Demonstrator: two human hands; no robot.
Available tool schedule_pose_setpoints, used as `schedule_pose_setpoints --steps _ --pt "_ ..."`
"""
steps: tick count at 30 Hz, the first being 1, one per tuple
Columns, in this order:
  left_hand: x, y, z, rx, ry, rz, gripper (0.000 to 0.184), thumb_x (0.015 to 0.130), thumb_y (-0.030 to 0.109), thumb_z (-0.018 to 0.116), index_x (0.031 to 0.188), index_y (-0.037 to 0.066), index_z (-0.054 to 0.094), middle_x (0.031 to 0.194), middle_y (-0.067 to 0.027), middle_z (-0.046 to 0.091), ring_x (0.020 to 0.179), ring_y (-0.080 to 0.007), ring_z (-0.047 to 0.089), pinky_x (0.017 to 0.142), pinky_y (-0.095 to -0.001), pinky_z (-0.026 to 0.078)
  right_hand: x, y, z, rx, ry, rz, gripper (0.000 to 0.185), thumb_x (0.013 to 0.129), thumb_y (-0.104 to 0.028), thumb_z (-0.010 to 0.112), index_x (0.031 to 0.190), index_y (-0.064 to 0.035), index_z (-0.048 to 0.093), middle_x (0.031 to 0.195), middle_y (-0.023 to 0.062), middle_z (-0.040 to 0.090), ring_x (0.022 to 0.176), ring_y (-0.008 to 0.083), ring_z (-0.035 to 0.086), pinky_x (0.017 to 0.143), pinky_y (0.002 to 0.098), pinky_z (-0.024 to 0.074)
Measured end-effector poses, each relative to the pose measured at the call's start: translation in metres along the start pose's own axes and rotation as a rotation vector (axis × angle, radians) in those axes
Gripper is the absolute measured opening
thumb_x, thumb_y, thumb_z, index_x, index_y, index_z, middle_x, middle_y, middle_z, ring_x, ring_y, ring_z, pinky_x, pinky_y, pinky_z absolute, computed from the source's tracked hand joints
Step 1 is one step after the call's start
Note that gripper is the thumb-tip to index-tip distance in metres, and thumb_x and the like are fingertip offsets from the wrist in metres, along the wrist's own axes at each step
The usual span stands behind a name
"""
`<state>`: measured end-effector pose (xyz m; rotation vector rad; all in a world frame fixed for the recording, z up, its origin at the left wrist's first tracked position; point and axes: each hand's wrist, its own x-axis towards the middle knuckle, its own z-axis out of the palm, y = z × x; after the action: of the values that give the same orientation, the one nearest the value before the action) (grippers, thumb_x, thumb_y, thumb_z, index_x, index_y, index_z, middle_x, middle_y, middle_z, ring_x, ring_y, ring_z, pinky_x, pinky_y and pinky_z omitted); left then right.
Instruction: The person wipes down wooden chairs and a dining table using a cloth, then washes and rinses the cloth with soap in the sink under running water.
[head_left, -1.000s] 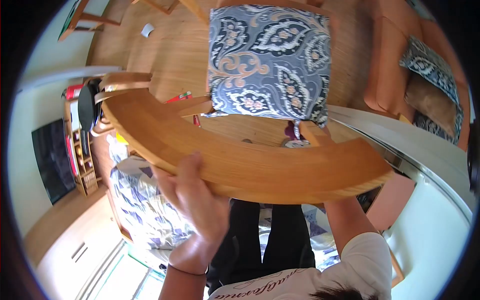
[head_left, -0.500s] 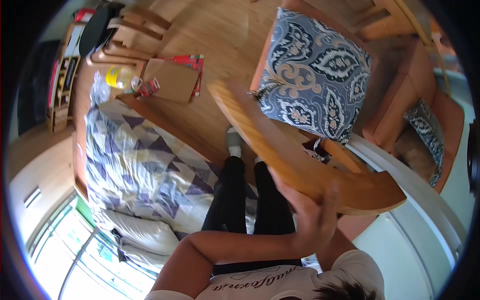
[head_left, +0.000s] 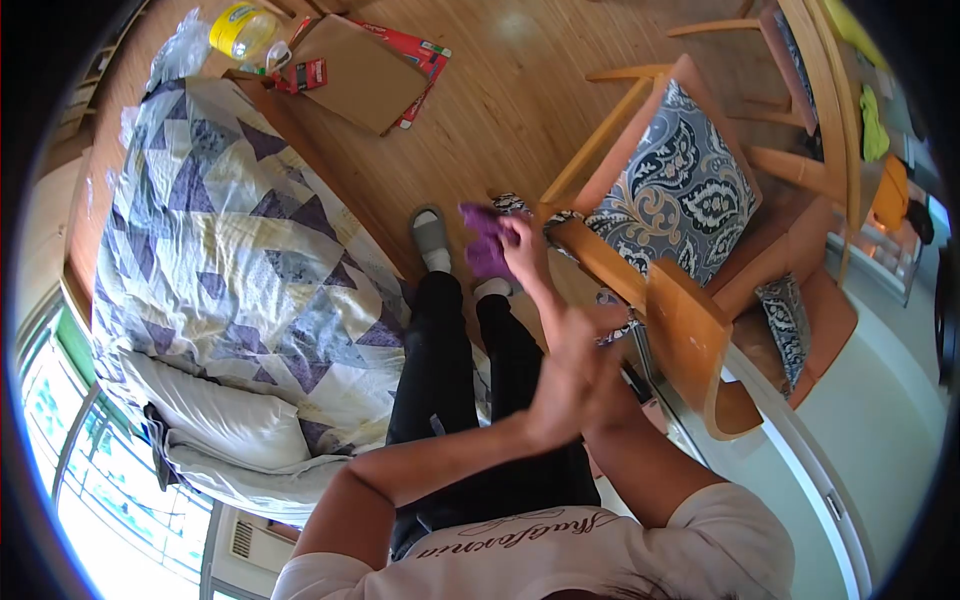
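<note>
My right hand (head_left: 518,250) is closed on a crumpled purple cloth (head_left: 487,240), held out in front of my legs. My left hand (head_left: 575,375) crosses over my right forearm, close to the wooden chair's armrest (head_left: 690,335). Its fingers are blurred and partly hidden, so I cannot tell whether it grips or touches anything. The chair stands to the right of both hands. A blue-grey paisley cushion (head_left: 680,190) lies on its orange-brown upholstery. Black-and-white patterned fabric (head_left: 510,204) shows at the wood behind the purple cloth.
A bed with a patchwork cover (head_left: 250,270) and a white pillow (head_left: 220,410) is on the left. Flat cardboard (head_left: 365,75) and a yellow-labelled bottle (head_left: 240,32) lie beyond it. Another wooden chair (head_left: 800,165) stands at the right. My slippered foot (head_left: 430,235) is on the wood floor.
The large curved wooden piece that was close before me now sits lower and to the right. My left hand has come away from it. My right hand and the purple cloth have come into view.
</note>
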<state>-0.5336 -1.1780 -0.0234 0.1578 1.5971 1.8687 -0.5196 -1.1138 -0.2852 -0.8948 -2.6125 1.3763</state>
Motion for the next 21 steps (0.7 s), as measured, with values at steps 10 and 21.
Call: schedule_pose_setpoints --steps 10,21 --pt "0.083 -0.176 -0.089 0.346 0.324 -0.094 0.023 0.079 -0.008 0.051 0.102 -0.003 0.050 0.093 -0.0158 0.056 0.080 -0.0246 0.061 0.067 -0.0307 0.050 0.166 0.021 0.022 -0.944 -0.129 0.501 0.036 0.086 -0.020 0.046 0.117 -0.0011 0.052 0.136 0.0143 0.033 0.117 0.0436 0.038 0.092 0.0567 0.0353" --pt "0.123 -0.293 -0.068 0.543 -0.096 -0.156 0.077 0.065 -0.008 0.055 0.136 0.000 0.028 0.136 -0.0292 0.029 0.119 -0.0465 0.034 0.098 -0.0486 0.034 0.260 0.119 0.015 -0.959 0.197 0.774 0.054 0.092 -0.013 0.036 0.142 -0.0088 0.017 0.151 0.0044 -0.012 0.125 0.0521 0.025 0.099 0.0591 0.0299"
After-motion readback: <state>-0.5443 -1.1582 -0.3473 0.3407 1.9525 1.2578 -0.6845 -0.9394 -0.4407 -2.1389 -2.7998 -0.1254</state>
